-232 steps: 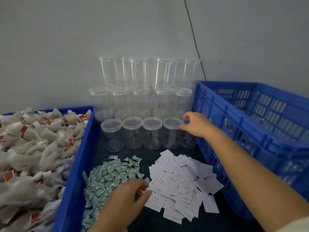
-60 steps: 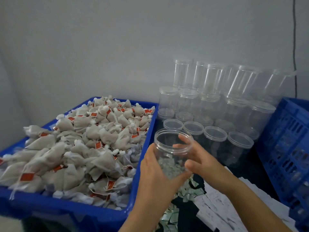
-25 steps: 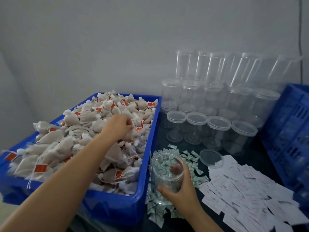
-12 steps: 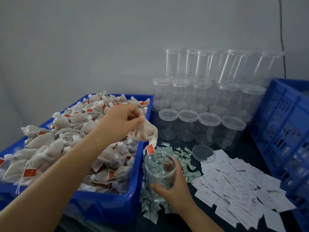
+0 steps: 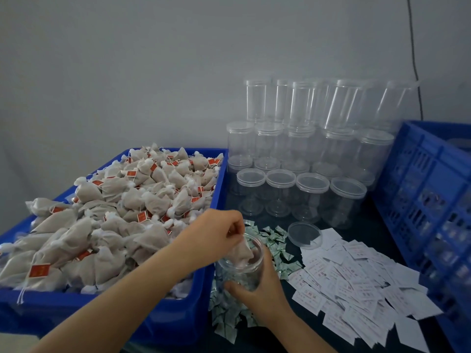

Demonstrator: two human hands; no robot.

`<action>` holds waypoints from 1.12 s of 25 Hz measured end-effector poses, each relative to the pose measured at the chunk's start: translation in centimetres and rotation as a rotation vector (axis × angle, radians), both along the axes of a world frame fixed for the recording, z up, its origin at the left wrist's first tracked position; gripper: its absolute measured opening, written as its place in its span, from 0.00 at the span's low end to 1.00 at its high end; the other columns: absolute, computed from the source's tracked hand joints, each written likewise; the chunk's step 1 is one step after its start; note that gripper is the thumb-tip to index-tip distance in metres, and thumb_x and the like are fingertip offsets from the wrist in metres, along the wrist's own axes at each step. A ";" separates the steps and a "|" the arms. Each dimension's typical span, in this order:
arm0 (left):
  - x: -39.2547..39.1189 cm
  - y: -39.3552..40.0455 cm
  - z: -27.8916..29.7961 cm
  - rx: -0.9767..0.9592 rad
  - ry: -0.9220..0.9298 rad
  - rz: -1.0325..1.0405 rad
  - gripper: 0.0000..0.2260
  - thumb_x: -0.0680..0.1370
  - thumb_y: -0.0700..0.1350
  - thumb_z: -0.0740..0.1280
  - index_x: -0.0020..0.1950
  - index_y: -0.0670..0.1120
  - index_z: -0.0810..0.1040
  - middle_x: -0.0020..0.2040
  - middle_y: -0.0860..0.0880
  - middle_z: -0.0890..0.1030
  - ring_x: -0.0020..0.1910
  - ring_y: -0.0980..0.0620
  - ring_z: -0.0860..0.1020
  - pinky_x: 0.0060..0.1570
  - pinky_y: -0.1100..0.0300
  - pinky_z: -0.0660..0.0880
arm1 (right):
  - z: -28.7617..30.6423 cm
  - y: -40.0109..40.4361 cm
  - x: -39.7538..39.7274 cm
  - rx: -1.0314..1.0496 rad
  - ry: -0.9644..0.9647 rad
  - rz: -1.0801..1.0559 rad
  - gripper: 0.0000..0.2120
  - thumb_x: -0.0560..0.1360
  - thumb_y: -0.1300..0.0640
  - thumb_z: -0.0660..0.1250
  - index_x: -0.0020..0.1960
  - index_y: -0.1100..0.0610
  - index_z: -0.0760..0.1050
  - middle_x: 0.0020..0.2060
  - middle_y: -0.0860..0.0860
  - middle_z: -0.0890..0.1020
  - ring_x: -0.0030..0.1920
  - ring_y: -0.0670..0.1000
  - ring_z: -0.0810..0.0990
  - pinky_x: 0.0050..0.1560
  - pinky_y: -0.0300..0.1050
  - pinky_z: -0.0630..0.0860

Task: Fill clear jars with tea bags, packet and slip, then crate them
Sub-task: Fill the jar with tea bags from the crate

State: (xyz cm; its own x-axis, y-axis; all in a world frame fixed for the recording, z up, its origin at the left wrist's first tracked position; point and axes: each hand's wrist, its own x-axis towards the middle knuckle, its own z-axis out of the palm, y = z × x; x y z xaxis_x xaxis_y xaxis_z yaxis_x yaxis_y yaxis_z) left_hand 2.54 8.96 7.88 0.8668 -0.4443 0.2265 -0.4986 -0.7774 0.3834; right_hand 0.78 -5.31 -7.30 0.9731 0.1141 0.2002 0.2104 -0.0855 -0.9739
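Observation:
My right hand [image 5: 262, 289] grips an open clear jar [image 5: 240, 266] standing on the pile of small green packets [image 5: 276, 247]. My left hand [image 5: 214, 235] is over the jar's mouth and pinches a beige tea bag [image 5: 240, 252] that hangs partly inside it. The jar's lid [image 5: 303, 231] lies upturned on the dark table beside the white paper slips [image 5: 356, 281]. A blue tub [image 5: 178, 317] heaped with tea bags [image 5: 122, 200] fills the left side.
Stacked lidded clear jars [image 5: 300, 159] stand against the grey wall at the back. A blue slatted crate [image 5: 430, 200] stands at the right edge, with jars dimly visible through its wall. A black cable [image 5: 414, 57] runs down the wall.
My left hand lifted a tea bag from the tub, carried it right and lowered it into the jar's mouth. My right hand kept hold of the jar.

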 end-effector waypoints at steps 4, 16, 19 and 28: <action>-0.5 -1.3 -1.6 0.127 0.020 -0.085 0.03 0.76 0.41 0.64 0.44 0.48 0.74 0.41 0.54 0.79 0.40 0.57 0.75 0.44 0.62 0.75 | -0.2 0.0 0.1 -0.003 0.022 0.024 0.52 0.60 0.40 0.81 0.75 0.40 0.56 0.66 0.40 0.75 0.64 0.40 0.77 0.62 0.45 0.78; 5.0 3.8 -1.2 0.122 -0.138 0.225 0.07 0.78 0.47 0.64 0.54 0.48 0.75 0.53 0.51 0.78 0.51 0.54 0.76 0.53 0.59 0.75 | -1.2 0.0 -0.1 -0.004 0.013 -0.036 0.49 0.58 0.47 0.82 0.69 0.27 0.59 0.60 0.35 0.73 0.61 0.35 0.74 0.52 0.40 0.80; 6.4 5.8 -3.6 0.304 -0.047 0.384 0.18 0.78 0.48 0.63 0.68 0.49 0.68 0.66 0.49 0.72 0.63 0.49 0.71 0.60 0.55 0.72 | -1.6 0.1 -0.1 -0.004 0.002 -0.040 0.51 0.58 0.47 0.83 0.71 0.27 0.58 0.57 0.30 0.73 0.62 0.34 0.73 0.52 0.39 0.78; 7.8 6.3 -5.1 0.503 0.070 0.528 0.13 0.77 0.45 0.64 0.60 0.48 0.73 0.58 0.47 0.75 0.56 0.48 0.74 0.53 0.55 0.74 | -1.5 0.1 -0.2 0.012 0.003 -0.045 0.50 0.58 0.48 0.83 0.70 0.27 0.58 0.59 0.33 0.73 0.62 0.33 0.73 0.48 0.30 0.77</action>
State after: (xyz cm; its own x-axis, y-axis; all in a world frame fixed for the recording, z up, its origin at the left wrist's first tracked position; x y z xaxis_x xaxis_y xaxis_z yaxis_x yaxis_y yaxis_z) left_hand 10.34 15.25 2.75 0.9992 0.0009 0.0412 0.0036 -0.9978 -0.0664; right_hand 0.62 -5.16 -8.85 0.9778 0.0682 0.1980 0.2033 -0.0826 -0.9756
